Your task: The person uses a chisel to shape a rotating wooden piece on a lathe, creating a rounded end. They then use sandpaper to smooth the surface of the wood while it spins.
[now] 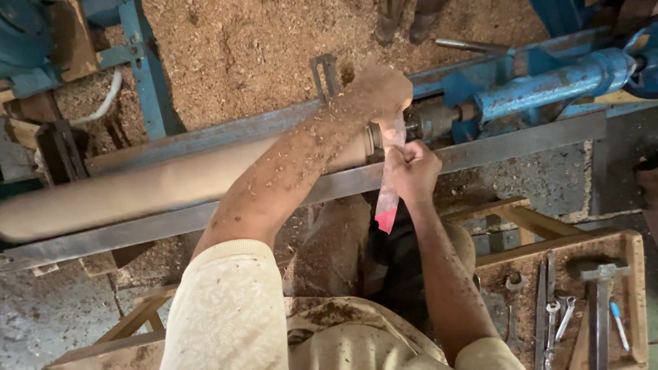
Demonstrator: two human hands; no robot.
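Two bare hands work close to a wooden cylinder (171,181) mounted on a blue lathe (548,82). Left hand (377,92) is closed over its right end; right hand (411,168) pinches a red-tipped strip (388,199) against it. Should the wood be spinning, strip or fingers could snag.

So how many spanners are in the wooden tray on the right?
2: both spanners lie side by side mid-tray, left of the hammer. Sawdust may hide more.
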